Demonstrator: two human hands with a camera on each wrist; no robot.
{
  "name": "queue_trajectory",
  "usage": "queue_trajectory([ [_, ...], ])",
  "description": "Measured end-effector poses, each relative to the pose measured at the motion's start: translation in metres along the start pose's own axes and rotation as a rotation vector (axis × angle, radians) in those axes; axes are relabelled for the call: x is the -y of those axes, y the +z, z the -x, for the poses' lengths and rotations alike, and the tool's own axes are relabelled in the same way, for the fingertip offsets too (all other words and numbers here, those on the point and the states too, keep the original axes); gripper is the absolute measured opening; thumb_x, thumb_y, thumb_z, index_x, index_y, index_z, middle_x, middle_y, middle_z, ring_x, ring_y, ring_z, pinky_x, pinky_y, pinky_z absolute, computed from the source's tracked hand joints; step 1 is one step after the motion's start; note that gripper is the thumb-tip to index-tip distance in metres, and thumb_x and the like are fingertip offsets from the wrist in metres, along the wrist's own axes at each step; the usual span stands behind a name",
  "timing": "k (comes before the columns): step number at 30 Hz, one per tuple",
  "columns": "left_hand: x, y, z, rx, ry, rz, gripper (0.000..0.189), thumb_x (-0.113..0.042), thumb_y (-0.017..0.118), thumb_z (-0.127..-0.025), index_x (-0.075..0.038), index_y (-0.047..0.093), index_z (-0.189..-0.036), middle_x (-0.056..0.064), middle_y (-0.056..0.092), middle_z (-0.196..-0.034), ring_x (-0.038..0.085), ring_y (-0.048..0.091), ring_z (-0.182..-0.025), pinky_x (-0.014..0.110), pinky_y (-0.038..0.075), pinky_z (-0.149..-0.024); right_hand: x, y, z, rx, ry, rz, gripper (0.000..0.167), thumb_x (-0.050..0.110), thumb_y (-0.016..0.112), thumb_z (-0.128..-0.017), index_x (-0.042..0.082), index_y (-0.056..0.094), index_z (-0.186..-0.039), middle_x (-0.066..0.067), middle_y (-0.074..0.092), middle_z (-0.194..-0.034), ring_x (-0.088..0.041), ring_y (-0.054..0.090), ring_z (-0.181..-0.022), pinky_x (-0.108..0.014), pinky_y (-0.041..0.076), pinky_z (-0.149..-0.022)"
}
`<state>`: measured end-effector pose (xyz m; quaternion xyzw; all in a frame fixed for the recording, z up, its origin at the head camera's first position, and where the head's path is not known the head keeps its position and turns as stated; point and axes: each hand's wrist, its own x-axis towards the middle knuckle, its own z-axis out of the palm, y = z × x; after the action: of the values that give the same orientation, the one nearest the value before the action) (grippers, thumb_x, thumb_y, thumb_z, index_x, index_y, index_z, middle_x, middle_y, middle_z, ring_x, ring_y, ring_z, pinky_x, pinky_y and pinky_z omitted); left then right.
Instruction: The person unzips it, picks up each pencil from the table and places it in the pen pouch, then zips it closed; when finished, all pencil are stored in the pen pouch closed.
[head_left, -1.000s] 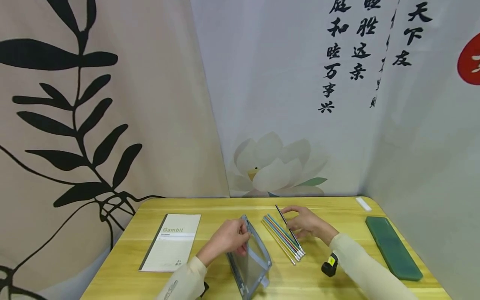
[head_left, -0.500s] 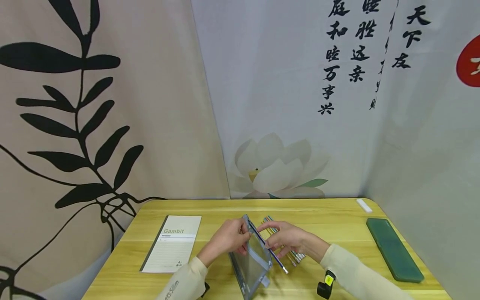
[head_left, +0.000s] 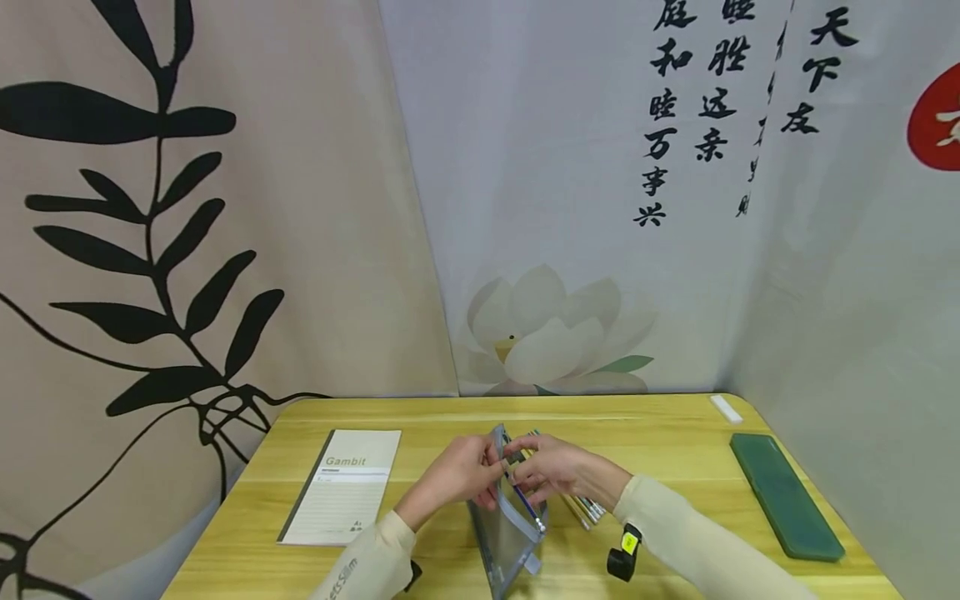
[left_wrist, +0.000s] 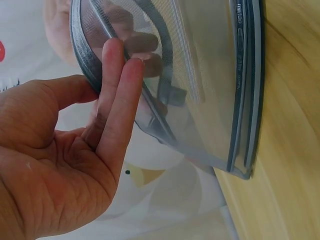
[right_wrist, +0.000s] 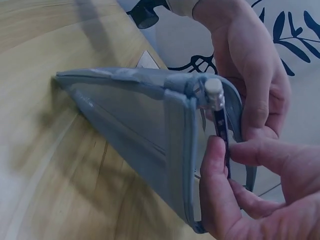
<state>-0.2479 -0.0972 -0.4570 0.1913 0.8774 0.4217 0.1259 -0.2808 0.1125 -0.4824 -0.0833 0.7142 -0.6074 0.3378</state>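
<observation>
Right now, a slim dark-blue pencil with a white eraser and silver ferrule (right_wrist: 219, 115) slants across the mouth of a grey-blue pouch of see-through mesh (head_left: 506, 546), its eraser end by the rim nearer the person. The right hand (head_left: 561, 468) pinches it between thumb and fingers. The left hand (head_left: 461, 472) is clamped on the pouch's far rim, thumb against fingers, so the 2 hands work close together; the pouch stands tilted on the yellow wood-grain table (head_left: 675, 433).

The likeliest trouble, I judge, is the tip snagging the mesh or rim if the angle is off, or the mouth sagging closed if the left pinch slackens. A loose right grip could let the pencil roll away.

Just beyond the right hand lies a bundle of slim coloured pencils (head_left: 594, 510), partly hidden, so their number is unclear. Farther out are a white notebook with a dark spine (head_left: 341, 492) at left, and a dark-green oblong case (head_left: 786, 496) and a small white block (head_left: 726, 408) at right.
</observation>
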Motion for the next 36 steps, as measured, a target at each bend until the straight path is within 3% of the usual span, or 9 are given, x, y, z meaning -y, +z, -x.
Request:
queue_trajectory([
  [6,-0.002,-0.001,0.001,0.000,-0.008,0.013,0.016,-0.011,0.063,-0.104,-0.007,0.059,-0.089,0.007,0.071,-0.067,0.023,0.074,-0.055,0.051,0.067,-0.060,-0.001,0.007,-0.005,-0.065,-0.039,0.015,0.055,0.003,0.072,-0.088,0.005,0.057,-0.141,-0.006,0.071,-0.093,-0.015,0.069,-0.078,-0.029,0.064,-0.060],
  [18,-0.004,0.002,-0.002,-0.017,-0.035,0.036,0.018,-0.012,0.064,-0.104,-0.006,0.060,-0.087,0.008,0.070,-0.067,0.023,0.074,-0.055,0.040,0.066,-0.055,-0.015,0.015,-0.004,-0.181,-0.070,0.053,0.047,0.002,0.070,-0.087,0.002,0.061,-0.133,-0.015,0.077,-0.095,-0.021,0.076,-0.082,-0.035,0.066,-0.063],
  [22,-0.004,0.001,-0.002,-0.025,-0.049,0.032,0.019,-0.012,0.064,-0.105,-0.006,0.060,-0.087,0.008,0.070,-0.068,0.022,0.074,-0.056,0.038,0.066,-0.055,-0.016,0.014,-0.003,-0.187,-0.088,0.061,0.037,0.002,0.071,-0.086,0.002,0.066,-0.123,-0.013,0.073,-0.090,-0.020,0.074,-0.078,-0.037,0.068,-0.064],
  [27,-0.002,-0.001,-0.001,-0.030,-0.021,0.020,0.019,-0.012,0.063,-0.105,-0.006,0.060,-0.087,0.008,0.072,-0.068,0.025,0.075,-0.056,0.044,0.067,-0.058,-0.016,0.010,-0.002,-0.176,-0.101,0.029,0.032,0.008,0.075,-0.088,0.003,0.067,-0.119,-0.008,0.070,-0.082,-0.018,0.071,-0.074,-0.038,0.068,-0.066],
  [31,-0.001,-0.001,0.001,-0.041,-0.001,0.015,0.018,-0.009,0.062,-0.103,-0.005,0.060,-0.086,0.008,0.072,-0.067,0.028,0.075,-0.057,0.046,0.067,-0.057,-0.018,0.002,-0.001,-0.195,-0.128,0.013,0.032,0.016,0.076,-0.093,0.003,0.068,-0.121,-0.005,0.067,-0.086,-0.015,0.065,-0.070,-0.030,0.063,-0.059],
  [36,0.000,-0.003,0.001,-0.052,-0.008,0.020,0.017,-0.008,0.062,-0.103,-0.005,0.060,-0.086,0.006,0.071,-0.067,0.026,0.075,-0.056,0.047,0.067,-0.059,-0.026,-0.017,-0.003,-0.269,-0.161,0.077,0.032,0.027,0.077,-0.096,0.006,0.070,-0.119,-0.004,0.066,-0.089,-0.014,0.056,-0.066,-0.024,0.049,-0.052],
])
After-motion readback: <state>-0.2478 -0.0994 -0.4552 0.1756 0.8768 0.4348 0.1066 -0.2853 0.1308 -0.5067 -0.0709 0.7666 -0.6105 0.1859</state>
